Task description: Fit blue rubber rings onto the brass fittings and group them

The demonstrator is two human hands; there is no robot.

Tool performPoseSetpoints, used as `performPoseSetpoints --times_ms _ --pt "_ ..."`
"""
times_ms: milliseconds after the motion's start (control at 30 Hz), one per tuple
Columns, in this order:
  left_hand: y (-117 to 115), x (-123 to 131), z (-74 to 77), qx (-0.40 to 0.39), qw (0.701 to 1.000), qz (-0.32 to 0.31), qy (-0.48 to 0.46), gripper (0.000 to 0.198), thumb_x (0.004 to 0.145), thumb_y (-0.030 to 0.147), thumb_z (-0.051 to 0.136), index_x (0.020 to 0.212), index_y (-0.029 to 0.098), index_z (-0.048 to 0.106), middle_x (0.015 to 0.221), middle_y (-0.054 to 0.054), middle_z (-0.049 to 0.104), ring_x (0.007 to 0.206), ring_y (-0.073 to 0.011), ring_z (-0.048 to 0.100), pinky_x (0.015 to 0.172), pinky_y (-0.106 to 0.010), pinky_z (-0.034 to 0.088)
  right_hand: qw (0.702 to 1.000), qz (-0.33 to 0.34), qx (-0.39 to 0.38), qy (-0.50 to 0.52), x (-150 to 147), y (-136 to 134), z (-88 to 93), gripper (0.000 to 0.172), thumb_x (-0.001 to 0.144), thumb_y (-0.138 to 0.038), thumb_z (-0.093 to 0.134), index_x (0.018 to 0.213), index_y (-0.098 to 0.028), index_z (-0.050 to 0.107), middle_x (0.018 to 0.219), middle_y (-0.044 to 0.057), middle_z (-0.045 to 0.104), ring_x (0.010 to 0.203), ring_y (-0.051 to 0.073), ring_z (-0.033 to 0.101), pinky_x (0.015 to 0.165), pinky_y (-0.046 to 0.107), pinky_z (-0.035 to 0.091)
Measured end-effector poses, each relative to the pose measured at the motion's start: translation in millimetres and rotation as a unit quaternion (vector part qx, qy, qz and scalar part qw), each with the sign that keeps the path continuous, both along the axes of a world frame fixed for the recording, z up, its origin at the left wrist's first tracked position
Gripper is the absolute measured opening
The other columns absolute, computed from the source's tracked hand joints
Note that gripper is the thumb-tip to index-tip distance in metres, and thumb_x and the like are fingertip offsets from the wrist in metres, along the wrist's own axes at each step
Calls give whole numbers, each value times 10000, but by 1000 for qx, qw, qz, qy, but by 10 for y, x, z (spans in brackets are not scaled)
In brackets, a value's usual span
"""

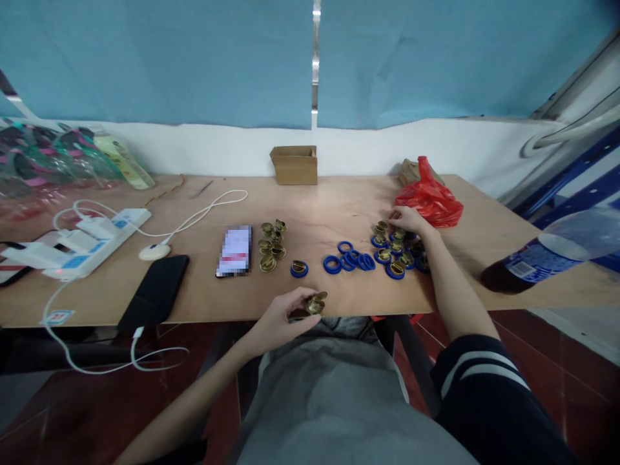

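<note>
Near the table's front edge, my left hand (285, 320) grips a round brass-coloured fitting (316, 303) between thumb and fingers. Over on the right, my right hand (409, 221) has its fingertips closed at another brass-coloured fitting (381, 227), at the back of a cluster. Most fittings in that cluster sit in blue rings, such as the blue-ringed fitting (396, 269) at its front. Several loose blue rings (332, 264) lie left of the cluster. A single blue-ringed fitting (299, 268) stands apart, beside a group of bare brass-coloured fittings (267, 261).
Left of the fittings lie a lit phone (234, 252), a dark phone (154, 290) and a white power strip (99, 242) with cables. A cardboard box (295, 166) stands at the wall. A red plastic bag (429, 197) and a tilted cola bottle (537, 258) are at right.
</note>
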State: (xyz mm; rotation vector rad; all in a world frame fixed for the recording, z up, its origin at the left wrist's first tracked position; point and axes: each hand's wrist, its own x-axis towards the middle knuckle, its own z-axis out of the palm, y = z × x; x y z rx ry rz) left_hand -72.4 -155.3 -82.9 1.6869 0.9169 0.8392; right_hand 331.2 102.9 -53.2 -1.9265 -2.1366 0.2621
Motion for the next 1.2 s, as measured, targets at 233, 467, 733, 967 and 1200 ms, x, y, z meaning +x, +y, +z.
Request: performPoseSetpoints --times_ms 233,467,733,967,1200 --pt "-4 -3 -14 4 1000 1 3 340 909 310 688 1216 177 629 1019 -49 721 903 -172 707 830 -278 567 1000 -19 14 -19 15 21 -44 190 761 -88 655 927 -131 736 884 78 800 804 199 737 736 228 534" --pt "-7 6 10 12 1000 5 5 338 901 294 692 1209 170 631 1021 -54 725 904 -177 714 827 -283 577 998 -36 31 -34 40 18 -33 191 786 -114 641 954 -131 730 949 115 798 884 234 738 774 254 526" --pt "-12 8 19 18 1000 5 6 333 899 294 689 1201 165 632 995 -51 726 877 -171 714 807 -282 587 1000 -6 15 -27 9 4 -10 196 768 -94 640 922 -164 738 859 46 800 810 190 733 732 213 516" --pt "-13 4 15 18 1000 8 8 345 903 308 689 1214 172 628 1032 -60 727 906 -182 717 824 -296 588 999 -2 26 -30 -29 9 -44 227 741 -63 618 899 -171 739 856 38 795 807 182 721 742 207 507" --pt "-15 -2 4 18 1000 4 10 339 910 301 685 1219 174 628 1016 -51 720 892 -174 710 816 -284 577 997 -33 47 -41 3 -23 52 196 843 -236 658 1001 -160 745 987 99 795 892 236 727 774 258 521"
